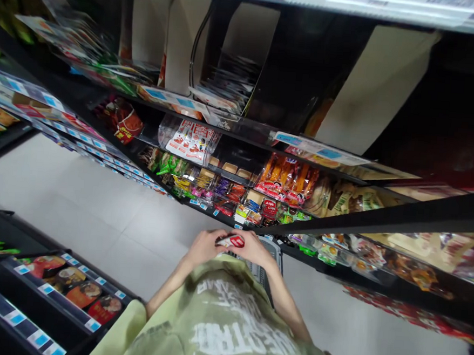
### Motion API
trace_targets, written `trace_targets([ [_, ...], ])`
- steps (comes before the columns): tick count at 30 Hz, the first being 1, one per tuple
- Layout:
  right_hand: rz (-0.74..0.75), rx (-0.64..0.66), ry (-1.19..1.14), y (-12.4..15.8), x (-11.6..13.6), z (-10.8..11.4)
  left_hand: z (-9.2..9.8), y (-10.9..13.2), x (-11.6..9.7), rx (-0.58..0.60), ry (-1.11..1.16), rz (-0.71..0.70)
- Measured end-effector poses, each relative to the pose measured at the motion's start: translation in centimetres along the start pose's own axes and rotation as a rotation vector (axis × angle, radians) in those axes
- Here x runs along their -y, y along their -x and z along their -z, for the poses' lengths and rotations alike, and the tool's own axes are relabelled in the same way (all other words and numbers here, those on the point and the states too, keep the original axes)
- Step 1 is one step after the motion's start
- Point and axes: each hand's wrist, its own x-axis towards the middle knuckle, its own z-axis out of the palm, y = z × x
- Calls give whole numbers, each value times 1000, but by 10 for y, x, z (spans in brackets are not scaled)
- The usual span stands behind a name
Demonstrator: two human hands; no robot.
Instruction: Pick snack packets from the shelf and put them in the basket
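Close in front of the body, my left hand (208,246) and my right hand (255,247) come together around a small red, white and black snack packet (232,241). Fingers of both hands are closed on its two ends, and part of it is hidden behind them. Its print is too small to read. Below and partly behind my right hand shows a grey plastic basket (274,250), mostly covered by my arm and the green shirt (227,317).
A black store shelf holds orange snack packs (288,178), a white printed pouch (193,140) and several small packets in compartments. At lower left, another rack carries round lidded bowls (85,295). Pale floor tiles (109,206) run between the shelves.
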Motion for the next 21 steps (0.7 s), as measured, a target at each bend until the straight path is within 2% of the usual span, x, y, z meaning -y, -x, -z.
trace_targets([
  [2, 8, 120, 29, -5, -5, -1, -6, 0, 4, 68, -41, -38],
  [5, -3, 222, -12, -9, -16, -7, -18, 1, 9, 154, -146, -63],
  [7, -28, 220, -39, -7, -25, -10, -24, 3, 11, 119, -195, -71],
  [9, -64, 101, -7, -1, -37, -10, -28, 5, 14, -11, -155, -109],
  [10, -91, -16, 37, 1, -43, -8, -28, 7, 17, -93, -111, -131],
  [12, -174, -356, 159, 1, -59, -3, -26, 9, 24, -217, -19, -167],
  [13, -223, -544, 225, -3, -68, 0, -24, 11, 29, -241, 7, -173],
  [14, -271, -712, 287, -8, -78, 4, -22, 12, 35, -239, 10, -167],
  [15, -312, -827, 339, -16, -87, 7, -19, 14, 41, -214, -9, -153],
  [16, -350, -868, 381, -25, -96, 10, -17, 17, 47, -166, -48, -138],
  [17, -393, -856, 411, -35, -104, 13, -15, 20, 52, -104, -99, -119],
  [21, -574, -755, 441, -71, -125, 25, -7, 43, 66, 97, -234, -43],
])
